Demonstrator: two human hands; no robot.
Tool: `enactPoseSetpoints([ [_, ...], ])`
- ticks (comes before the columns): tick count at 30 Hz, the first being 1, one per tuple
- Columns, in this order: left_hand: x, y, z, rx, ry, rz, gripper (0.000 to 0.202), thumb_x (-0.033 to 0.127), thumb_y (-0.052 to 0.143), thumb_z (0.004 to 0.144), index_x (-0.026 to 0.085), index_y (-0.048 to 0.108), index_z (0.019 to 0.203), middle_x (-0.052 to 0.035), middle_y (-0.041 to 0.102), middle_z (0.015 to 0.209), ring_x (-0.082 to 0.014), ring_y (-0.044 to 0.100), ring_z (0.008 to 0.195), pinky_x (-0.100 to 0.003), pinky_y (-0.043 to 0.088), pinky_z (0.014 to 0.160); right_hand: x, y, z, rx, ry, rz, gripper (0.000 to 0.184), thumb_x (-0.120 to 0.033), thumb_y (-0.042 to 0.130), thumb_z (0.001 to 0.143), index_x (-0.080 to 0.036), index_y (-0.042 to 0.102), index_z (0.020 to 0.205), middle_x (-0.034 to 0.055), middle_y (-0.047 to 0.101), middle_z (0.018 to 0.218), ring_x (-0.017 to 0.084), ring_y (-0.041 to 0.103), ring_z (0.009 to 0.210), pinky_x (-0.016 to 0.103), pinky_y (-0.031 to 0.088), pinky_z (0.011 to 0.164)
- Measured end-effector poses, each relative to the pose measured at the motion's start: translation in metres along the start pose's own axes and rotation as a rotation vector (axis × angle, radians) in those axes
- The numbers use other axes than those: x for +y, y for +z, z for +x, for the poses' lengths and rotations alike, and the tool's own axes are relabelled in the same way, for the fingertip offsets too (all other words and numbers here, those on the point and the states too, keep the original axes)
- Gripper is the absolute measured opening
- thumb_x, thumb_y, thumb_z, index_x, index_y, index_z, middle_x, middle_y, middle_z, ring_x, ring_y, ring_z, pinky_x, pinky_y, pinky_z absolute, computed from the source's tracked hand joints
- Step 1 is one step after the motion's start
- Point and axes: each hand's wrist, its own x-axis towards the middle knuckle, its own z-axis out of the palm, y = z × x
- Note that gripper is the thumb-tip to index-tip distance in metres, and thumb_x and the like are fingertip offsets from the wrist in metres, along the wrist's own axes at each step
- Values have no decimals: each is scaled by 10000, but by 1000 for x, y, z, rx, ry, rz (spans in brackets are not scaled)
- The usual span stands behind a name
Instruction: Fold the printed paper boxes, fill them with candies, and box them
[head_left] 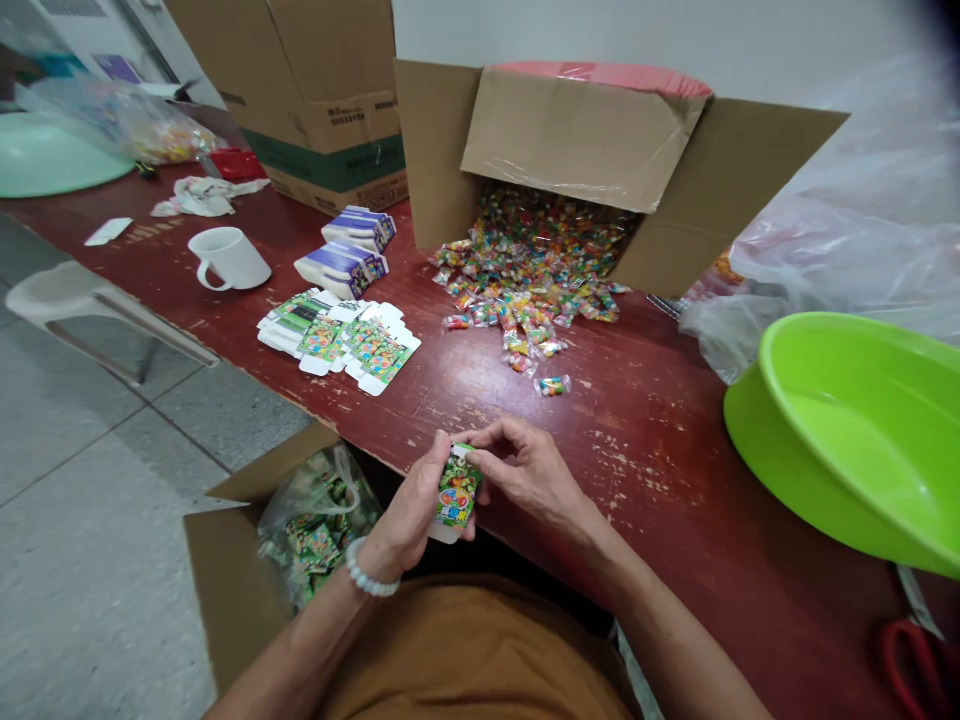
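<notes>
My left hand [412,510], with a beaded bracelet [371,570] at its wrist, grips a small green printed carton [456,492] by its sides. My right hand [525,465] pinches the carton's top end, thumb and fingers at a white flap. A white flap also sticks out at the carton's lower end. On the table ahead lie flat unfolded cartons [379,345] in an overlapping pile. Small wrapped candies [525,310] spill from an open cardboard box [570,135] lying on its side. One candy packet [553,386] sits apart, nearest my hands.
A white mug [229,258] and bundled purple-white cartons [343,268] stand at left. A green basin [840,450] occupies the right. Below the table edge, a floor-side box [225,570] holds a bag of filled-looking cartons [315,540]. A plastic stool [82,300] stands left.
</notes>
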Motion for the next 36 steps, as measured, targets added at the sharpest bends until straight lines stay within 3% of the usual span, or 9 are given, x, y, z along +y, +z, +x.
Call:
enactPoseSetpoints([
  [4,0,-2,1,10,68,109,719,690,336,936,151,544,1363,-38,658,688,-120,589,443,-199,454,417,3,1,10,-120,124,253,288,-450,732,819,-173,657,845,28,724,768,122,620,462,248,497,436],
  [7,1,-5,2,4,84,142,715,674,358,940,138,550,1372,-36,649,679,-111,572,436,-195,450,414,3,1,12,-88,140,302,302,-455,755,798,-172,647,803,42,730,793,122,613,446,246,484,408],
  [16,-4,-6,9,38,13,-48,592,632,488,914,222,514,1340,-12,666,739,-134,584,432,-240,482,391,6,4,4,-27,-321,-403,114,-272,608,933,-229,698,989,60,682,986,191,615,941,350,493,872],
  [19,1,-7,16,2,26,-156,463,475,681,857,231,540,1225,-12,686,814,-150,655,594,-259,559,529,17,-19,23,-24,-311,-438,179,-297,550,966,-239,699,1046,53,685,999,185,621,939,337,493,870],
  [22,9,-14,25,47,71,-149,436,373,782,784,210,567,1127,-51,701,974,-148,657,723,-266,581,610,30,-61,45,260,-232,-603,232,-324,559,939,-223,694,1098,85,675,1044,222,618,941,373,493,858],
  [24,12,-24,32,94,72,-114,463,354,833,721,190,581,1073,-52,690,976,-146,645,715,-274,581,605,41,-89,54,474,-57,-849,334,-342,625,880,-183,675,1169,149,639,1139,290,591,1031,441,464,904],
  [27,10,-38,37,214,104,-39,540,287,908,586,174,579,998,2,653,842,-137,632,686,-267,575,615,56,-113,57,529,190,-1025,411,-447,682,818,-173,688,1124,170,625,1112,331,583,1032,449,461,859],
  [31,9,-49,37,260,196,119,637,245,914,546,177,613,1104,23,644,859,-112,627,698,-212,555,619,66,-109,52,537,161,-745,296,-470,692,769,-205,684,901,65,668,864,247,600,833,363,454,763],
  [36,15,-51,34,314,133,61,579,316,909,552,150,641,1038,4,668,806,-140,652,617,-246,571,516,54,-66,32,434,83,-302,297,-474,612,805,-185,669,844,21,674,739,166,574,641,282,446,625],
])
